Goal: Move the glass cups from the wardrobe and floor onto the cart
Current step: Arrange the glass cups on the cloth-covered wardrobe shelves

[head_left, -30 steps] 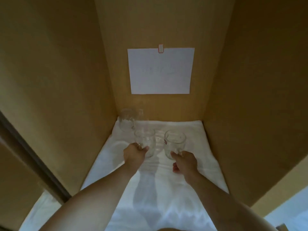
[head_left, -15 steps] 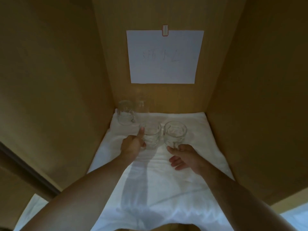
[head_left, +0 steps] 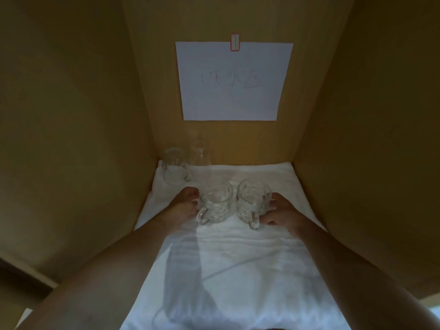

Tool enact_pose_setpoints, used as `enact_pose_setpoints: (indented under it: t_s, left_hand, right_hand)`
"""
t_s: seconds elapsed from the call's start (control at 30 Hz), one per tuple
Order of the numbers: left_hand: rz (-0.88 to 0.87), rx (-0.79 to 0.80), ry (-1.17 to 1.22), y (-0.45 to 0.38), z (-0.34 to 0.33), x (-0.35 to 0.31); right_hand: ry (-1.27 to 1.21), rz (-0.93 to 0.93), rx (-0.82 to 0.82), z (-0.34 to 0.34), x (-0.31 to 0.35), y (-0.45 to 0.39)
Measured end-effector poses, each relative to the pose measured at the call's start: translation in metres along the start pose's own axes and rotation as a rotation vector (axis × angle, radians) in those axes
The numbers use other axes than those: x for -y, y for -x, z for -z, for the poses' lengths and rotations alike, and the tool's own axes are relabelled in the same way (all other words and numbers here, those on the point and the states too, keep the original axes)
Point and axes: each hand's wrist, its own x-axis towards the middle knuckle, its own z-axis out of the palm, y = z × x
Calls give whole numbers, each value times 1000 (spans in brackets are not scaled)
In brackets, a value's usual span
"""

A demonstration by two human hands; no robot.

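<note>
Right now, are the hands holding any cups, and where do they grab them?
Yes, one each. The left hand holds the left glass mug by its side wall. The right hand holds the right glass mug by its side, beside the handle.

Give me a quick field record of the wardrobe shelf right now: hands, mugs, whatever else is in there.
left hand: against left front mug
right hand: against right front mug
front mugs: upright, side by side, handles toward camera
back left corner: handled cup, taller glass beside it
surface: white cloth
back wall: paper sheet, writing illegible

Bare forearms, no sleeves, bare hands (head_left: 183, 206)
</note>
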Motion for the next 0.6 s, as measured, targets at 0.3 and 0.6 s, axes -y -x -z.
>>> enact_pose_setpoints:
  t_s: [0.3,0.6]
  left_hand:
    - [-145,294,-218,-17,-10,-3]
    - [-89,99,-88,-22,-13,-10]
  right_hand:
    - [-17,182,-6,-18,-8,-11]
    - [-504,47,-18,10,-4,-32]
